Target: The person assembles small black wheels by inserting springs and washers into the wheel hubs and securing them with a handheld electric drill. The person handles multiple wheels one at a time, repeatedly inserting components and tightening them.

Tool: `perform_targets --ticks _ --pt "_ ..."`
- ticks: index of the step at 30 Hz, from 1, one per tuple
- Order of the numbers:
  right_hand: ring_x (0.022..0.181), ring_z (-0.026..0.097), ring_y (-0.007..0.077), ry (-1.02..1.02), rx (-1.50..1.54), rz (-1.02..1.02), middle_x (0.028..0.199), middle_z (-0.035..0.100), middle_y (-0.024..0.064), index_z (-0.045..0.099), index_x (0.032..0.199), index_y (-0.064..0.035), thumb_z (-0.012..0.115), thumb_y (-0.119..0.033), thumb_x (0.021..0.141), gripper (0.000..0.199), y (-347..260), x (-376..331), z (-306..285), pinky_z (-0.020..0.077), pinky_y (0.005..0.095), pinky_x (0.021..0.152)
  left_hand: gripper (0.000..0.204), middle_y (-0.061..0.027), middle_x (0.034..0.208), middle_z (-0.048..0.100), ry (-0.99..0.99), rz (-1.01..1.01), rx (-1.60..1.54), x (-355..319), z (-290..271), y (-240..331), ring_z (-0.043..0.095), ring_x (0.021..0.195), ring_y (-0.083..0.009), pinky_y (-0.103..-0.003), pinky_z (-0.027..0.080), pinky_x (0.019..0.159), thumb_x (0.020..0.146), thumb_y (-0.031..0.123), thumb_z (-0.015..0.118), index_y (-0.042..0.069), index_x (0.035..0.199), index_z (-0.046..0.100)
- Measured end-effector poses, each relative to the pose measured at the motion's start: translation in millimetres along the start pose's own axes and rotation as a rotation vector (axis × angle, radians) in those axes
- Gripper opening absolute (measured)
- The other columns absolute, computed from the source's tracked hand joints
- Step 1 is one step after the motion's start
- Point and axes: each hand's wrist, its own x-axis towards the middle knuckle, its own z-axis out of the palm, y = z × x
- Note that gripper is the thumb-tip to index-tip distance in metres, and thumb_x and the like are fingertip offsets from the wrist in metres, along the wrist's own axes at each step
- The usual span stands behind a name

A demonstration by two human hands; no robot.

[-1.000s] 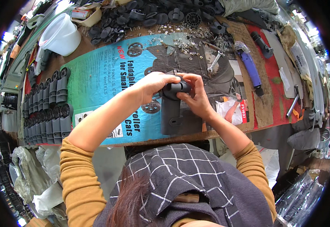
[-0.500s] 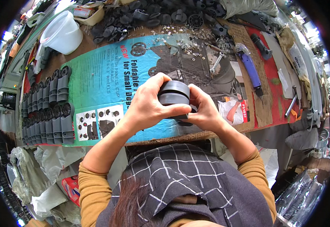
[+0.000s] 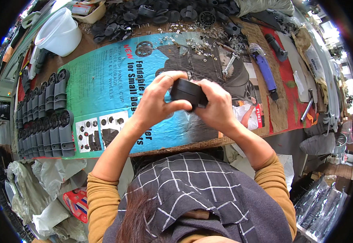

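A black twin wheel [image 3: 186, 92], thick and round, is held above the table between my two hands. My left hand [image 3: 156, 101] wraps around its left side, thumb along the near lower edge and fingers over the top. My right hand [image 3: 217, 104] grips the right side and is slightly blurred. Fingers cover parts of the wheel, so its far side is hidden. Beneath it lies a flattened printed blue-green cardboard sheet [image 3: 103, 89]. Beyond my hands, small silver nuts and bolts [image 3: 200, 46] are scattered.
Grey wheel-fork parts [image 3: 59, 139] stand in two rows at left. Behind them is a white bucket [image 3: 61, 34]. Black plastic parts [image 3: 156, 14] are heaped at the back. To the right lie a wrench [image 3: 230, 64], a blue-purple power screwdriver [image 3: 266, 73] and a hammer [image 3: 307, 107].
The twin wheel has been turned in my hands: its stacked rims faced up before, and now its side shows tilted. Both hands still hold it. The view has shifted slightly.
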Motion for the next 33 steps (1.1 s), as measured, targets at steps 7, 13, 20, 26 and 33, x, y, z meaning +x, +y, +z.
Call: perform_targets --ticks 7,13,20,26,33 --pt "0.09 0.061 0.0266 0.262 -0.9 -0.321 0.111 0.064 0.0152 0.062 0.107 0.004 0.058 -0.015 0.082 0.032 -2 -20 61 0.0515 0.0348 0.076 0.072 -0.0245 0.145 0.033 0.138 -0.367 -0.104 -39 60 1 0.029 0.138 -0.0347 -0.042 0.025 0.114 0.099 0.046 0.047 -0.003 0.147 0.025" --pt "0.09 0.063 0.0289 0.1 -0.114 0.02 0.116 0.059 0.0174 0.062 0.113 0.0006 0.058 -0.014 0.088 0.029 0 -32 41 0.0531 0.0368 0.077 0.042 -0.0205 0.117 0.055 0.262 -0.236 -0.1 -15 75 -39 0.052 0.112 -0.0364 -0.041 0.042 0.096 0.095 0.037 0.056 0.0 0.116 0.056" --pt "0.093 0.06 0.0118 -0.16 0.983 0.796 0.11 0.061 0.007 0.059 0.121 0.0001 0.058 -0.016 0.096 0.03 37 -10 39 0.0509 0.0277 0.078 0.058 -0.0188 0.115 0.056 0.078 -0.191 -0.034 -12 58 -38 0.054 0.11 -0.0353 -0.042 0.045 0.094 0.076 0.034 0.078 0.001 0.116 0.052" --pt "0.083 0.06 0.0102 -0.326 0.962 0.739 0.095 0.065 0.0049 0.064 0.108 0.0014 0.061 -0.016 0.094 0.023 52 11 19 0.0501 0.0263 0.071 0.059 -0.0164 0.11 0.057 0.009 -0.308 -0.112 -4 52 -33 0.058 0.103 -0.0323 -0.039 0.048 0.089 0.071 0.029 0.082 0.002 0.115 0.053" --pt "0.08 0.062 0.0296 0.185 -0.142 0.053 0.086 0.063 0.0111 0.067 0.087 -0.0037 0.066 -0.01 0.084 0.007 135 60 31 0.0482 0.0379 0.072 0.056 -0.0155 0.106 0.057 0.067 -0.41 -0.126 -2 56 -28 0.058 0.098 -0.0304 -0.038 0.049 0.086 0.07 0.028 0.082 0.003 0.113 0.056"
